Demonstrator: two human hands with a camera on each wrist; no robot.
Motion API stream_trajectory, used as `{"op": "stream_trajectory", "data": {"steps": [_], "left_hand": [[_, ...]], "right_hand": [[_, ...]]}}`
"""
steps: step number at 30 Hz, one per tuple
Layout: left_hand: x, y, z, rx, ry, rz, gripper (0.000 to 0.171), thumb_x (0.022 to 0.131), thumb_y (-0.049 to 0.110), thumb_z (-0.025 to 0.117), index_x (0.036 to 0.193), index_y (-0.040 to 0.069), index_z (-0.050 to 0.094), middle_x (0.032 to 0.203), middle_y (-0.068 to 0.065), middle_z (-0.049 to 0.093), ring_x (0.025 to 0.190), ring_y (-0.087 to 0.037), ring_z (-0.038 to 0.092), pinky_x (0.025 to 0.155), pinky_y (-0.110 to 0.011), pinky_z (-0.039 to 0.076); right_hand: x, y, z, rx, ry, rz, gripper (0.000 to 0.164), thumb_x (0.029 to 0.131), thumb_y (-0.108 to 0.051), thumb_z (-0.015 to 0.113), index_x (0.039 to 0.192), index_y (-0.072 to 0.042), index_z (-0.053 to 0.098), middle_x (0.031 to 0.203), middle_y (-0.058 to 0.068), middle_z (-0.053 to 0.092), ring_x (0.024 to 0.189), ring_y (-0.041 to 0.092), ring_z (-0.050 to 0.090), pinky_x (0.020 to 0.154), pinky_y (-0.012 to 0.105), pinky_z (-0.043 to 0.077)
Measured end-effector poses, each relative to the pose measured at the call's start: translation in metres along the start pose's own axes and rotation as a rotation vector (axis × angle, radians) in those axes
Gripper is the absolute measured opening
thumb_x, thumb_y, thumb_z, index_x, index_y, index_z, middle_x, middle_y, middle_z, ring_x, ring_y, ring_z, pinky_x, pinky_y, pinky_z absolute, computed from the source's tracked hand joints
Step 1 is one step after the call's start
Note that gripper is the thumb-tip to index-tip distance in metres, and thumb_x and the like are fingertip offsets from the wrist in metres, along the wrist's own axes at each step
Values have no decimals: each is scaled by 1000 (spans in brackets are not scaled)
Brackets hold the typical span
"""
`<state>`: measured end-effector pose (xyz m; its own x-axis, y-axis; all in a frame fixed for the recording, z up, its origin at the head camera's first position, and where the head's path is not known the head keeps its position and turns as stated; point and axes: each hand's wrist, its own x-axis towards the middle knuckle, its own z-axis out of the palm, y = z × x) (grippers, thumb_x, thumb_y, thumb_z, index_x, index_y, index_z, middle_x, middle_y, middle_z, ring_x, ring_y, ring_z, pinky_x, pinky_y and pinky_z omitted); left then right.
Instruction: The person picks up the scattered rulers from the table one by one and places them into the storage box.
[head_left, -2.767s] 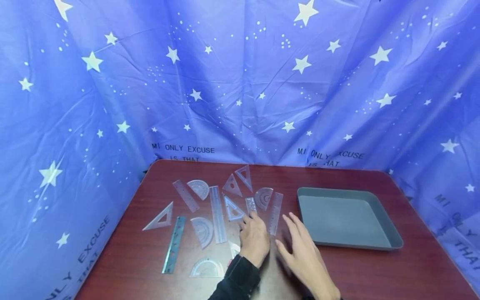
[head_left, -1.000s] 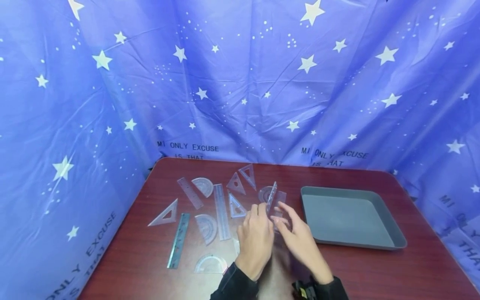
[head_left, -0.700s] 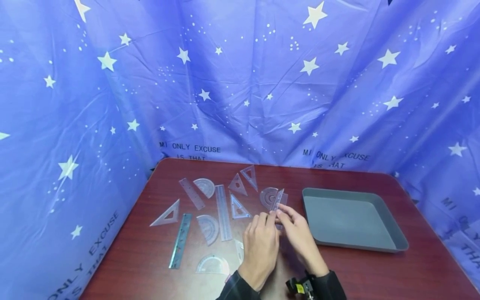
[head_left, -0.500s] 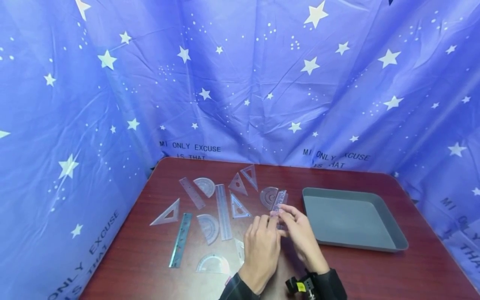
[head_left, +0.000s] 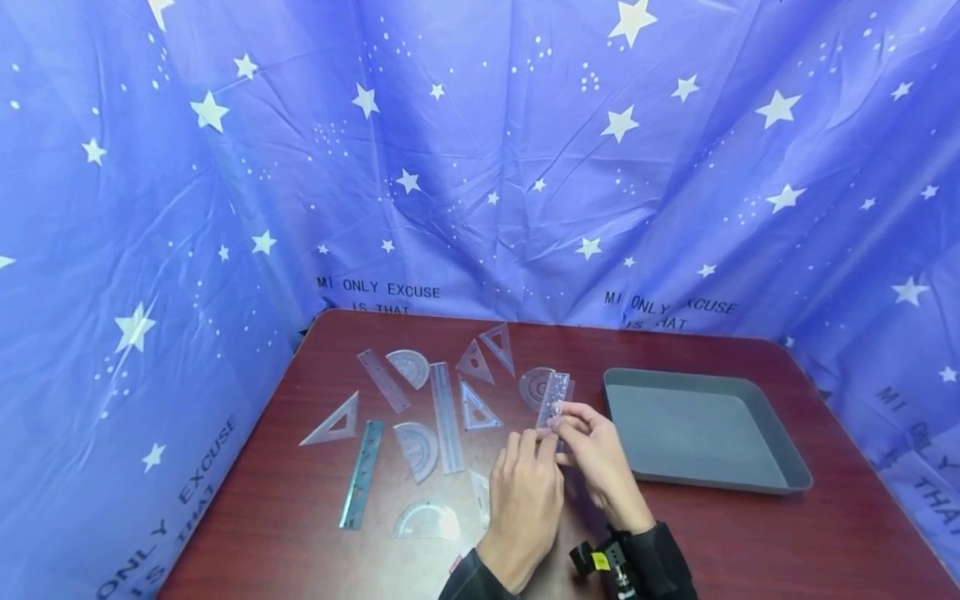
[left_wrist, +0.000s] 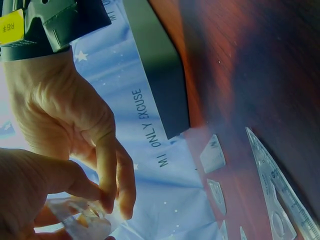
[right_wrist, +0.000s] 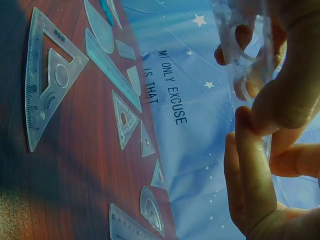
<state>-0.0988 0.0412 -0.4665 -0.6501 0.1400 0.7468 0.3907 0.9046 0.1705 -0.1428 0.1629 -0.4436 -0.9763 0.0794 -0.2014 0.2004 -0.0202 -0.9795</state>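
Note:
Between both hands is a short clear plastic ruler [head_left: 555,387] with cut-out shapes, its round holes visible in the right wrist view. My left hand [head_left: 525,492] grips its near end, thumb and fingers curled round the plastic in the right wrist view. Thumb and fingertips of my right hand [head_left: 600,458] pinch it lower along its right side. Raised above the table, the ruler overlaps a clear protractor [head_left: 532,385] and another clear ruler [head_left: 572,390] in the head view. Just left lies a set square [head_left: 477,408] with a bluish tint.
Several clear rulers, protractors and set squares lie spread on the left, among them a teal-tinted ruler [head_left: 362,475] and a long clear ruler [head_left: 447,421]. A grey tray [head_left: 701,379] stands on the right of the red-brown table [head_left: 270,517]. A starry blue curtain [head_left: 480,150] surrounds the table.
My left hand has lifted the stencil ruler from the table and moved it right. My right hand has come in and pinched it. Lately the ruler has turned its flat face toward the head view.

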Motion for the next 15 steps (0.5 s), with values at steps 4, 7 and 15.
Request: {"op": "stream_trajectory", "data": {"steps": [4, 7, 15], "left_hand": [[0, 0, -2, -38, 2, -4, 29, 73, 11, 85, 100, 15, 78, 97, 1, 70, 81, -15, 58, 64, -25, 46], [0, 0, -5, -87, 21, -8, 23, 77, 13, 84, 99, 16, 78, 97, 1, 70, 85, -16, 60, 67, -26, 47], [5, -6, -15, -153, 48, -56, 22, 76, 12, 84, 97, 14, 79, 96, 0, 72, 89, -17, 64, 72, -29, 54]], "right_hand": [[3, -4, 0, -24, -1, -10, 38, 102, 1, 62, 139, 9, 57, 96, 0, 70, 78, 7, 70, 63, 21, 60], [7, -11, -6, -64, -10, -38, 37, 103, 1, 62, 139, 10, 57, 98, 2, 71, 79, 8, 70, 65, 23, 63], [24, -48, -48, -262, -41, -154, 36, 105, -2, 63, 138, 9, 55, 103, 1, 77, 78, 7, 71, 67, 29, 64]]}}
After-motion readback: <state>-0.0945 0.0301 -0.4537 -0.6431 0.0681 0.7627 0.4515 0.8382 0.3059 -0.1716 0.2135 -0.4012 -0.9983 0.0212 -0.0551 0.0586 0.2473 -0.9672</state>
